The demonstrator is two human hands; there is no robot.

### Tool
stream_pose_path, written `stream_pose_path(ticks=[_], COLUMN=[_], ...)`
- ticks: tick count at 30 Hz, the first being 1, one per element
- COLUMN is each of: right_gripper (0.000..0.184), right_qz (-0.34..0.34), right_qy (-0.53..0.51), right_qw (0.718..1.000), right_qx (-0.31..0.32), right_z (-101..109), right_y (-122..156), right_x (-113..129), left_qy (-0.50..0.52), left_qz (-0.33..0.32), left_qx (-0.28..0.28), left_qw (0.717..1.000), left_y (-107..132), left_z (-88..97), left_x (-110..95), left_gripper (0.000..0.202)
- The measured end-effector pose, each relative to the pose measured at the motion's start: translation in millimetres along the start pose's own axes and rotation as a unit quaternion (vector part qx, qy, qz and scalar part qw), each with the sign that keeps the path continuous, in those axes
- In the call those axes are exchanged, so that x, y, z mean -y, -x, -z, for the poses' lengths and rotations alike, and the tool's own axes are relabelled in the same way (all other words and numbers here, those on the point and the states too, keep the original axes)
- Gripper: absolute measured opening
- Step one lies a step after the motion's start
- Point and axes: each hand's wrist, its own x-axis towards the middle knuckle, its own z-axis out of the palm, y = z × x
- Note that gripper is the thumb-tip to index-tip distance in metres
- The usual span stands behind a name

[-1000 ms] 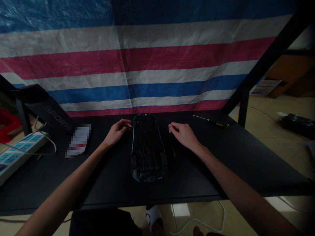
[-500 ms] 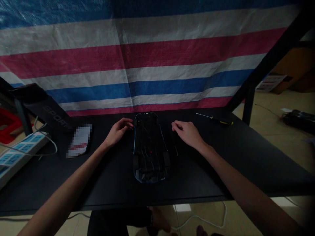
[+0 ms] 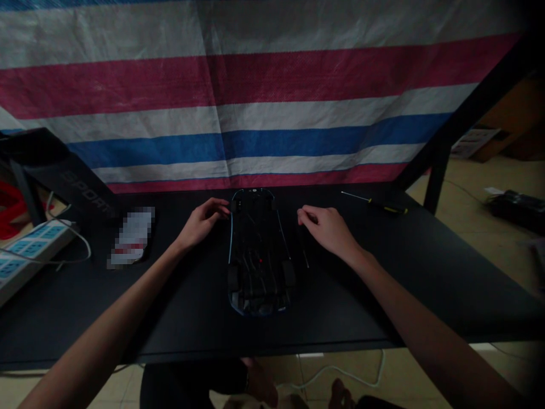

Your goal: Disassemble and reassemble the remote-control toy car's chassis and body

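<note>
A black toy car with thin blue edges lies upside down in the middle of the dark table. My left hand is curled at the car's far left corner, fingertips pinched on its front wheel. To the right of the car my right hand rests with fingers bent, fingertips pressed down on a thin dark tool that lies on the table.
A yellow-handled screwdriver lies at the back right. At the left are a blurred card, a dark box, and a power strip with cables. A striped tarp hangs behind. A black frame post stands right.
Both hands stay almost where they were beside the car. The camera has tilted slightly, shifting the scene a little upward and right.
</note>
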Motion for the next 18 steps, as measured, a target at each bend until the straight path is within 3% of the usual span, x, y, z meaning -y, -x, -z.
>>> stream_pose_path(ticks=[18], right_gripper=[0.037], right_qz=[-0.004], right_qy=[0.009], right_qw=[0.999], right_qx=[0.033], right_z=[2.7], right_y=[0.0], right_x=[8.0], left_qy=[0.01], left_qz=[0.007], left_qx=[0.0], left_qw=[1.0], left_y=[3.3], left_z=[0.1], left_x=[-3.9], left_gripper=[0.03])
